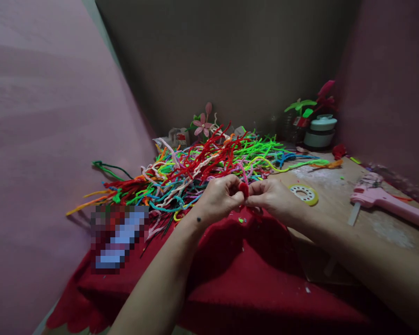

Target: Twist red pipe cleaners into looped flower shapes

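My left hand (220, 194) and my right hand (270, 195) meet over the front of the table. Between their pinched fingertips is a small bent piece of red pipe cleaner (243, 189), partly hidden by the fingers. Both hands are closed on it, thumbs against forefingers. Right behind them spreads a large heap of pipe cleaners (195, 172) in red, green, white, blue, orange and pink. A pink stem in the heap rises just behind the fingertips; whether it joins the red piece I cannot tell.
A pink glue gun (380, 195) lies at the right, near a yellow-rimmed tape roll (303, 194). At the back stand a pink pipe-cleaner flower (202, 125) and a lidded jar (320, 132). A red cloth (223, 260) covers the table's front; pink walls flank both sides.
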`<control>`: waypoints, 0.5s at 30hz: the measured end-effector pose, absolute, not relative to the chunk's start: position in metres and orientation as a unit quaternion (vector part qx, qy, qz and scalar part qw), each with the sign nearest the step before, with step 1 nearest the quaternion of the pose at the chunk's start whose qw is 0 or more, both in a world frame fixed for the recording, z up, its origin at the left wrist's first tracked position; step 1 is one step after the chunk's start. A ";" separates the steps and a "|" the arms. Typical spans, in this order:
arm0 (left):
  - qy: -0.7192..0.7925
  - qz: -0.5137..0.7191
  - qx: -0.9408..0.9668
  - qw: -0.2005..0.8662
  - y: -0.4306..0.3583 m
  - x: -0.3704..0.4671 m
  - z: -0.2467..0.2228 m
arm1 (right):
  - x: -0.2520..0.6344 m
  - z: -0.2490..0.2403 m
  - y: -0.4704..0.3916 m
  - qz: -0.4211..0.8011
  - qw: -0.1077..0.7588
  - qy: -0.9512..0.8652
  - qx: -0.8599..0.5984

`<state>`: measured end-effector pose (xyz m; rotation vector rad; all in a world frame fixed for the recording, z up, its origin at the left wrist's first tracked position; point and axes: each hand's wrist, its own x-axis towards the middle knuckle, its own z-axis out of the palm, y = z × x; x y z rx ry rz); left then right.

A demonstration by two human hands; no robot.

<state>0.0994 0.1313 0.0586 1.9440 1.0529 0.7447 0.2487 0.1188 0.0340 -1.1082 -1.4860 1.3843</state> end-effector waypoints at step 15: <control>0.365 0.307 0.823 0.310 0.135 0.098 0.053 | 0.249 0.034 0.120 0.583 0.384 -0.582 -0.418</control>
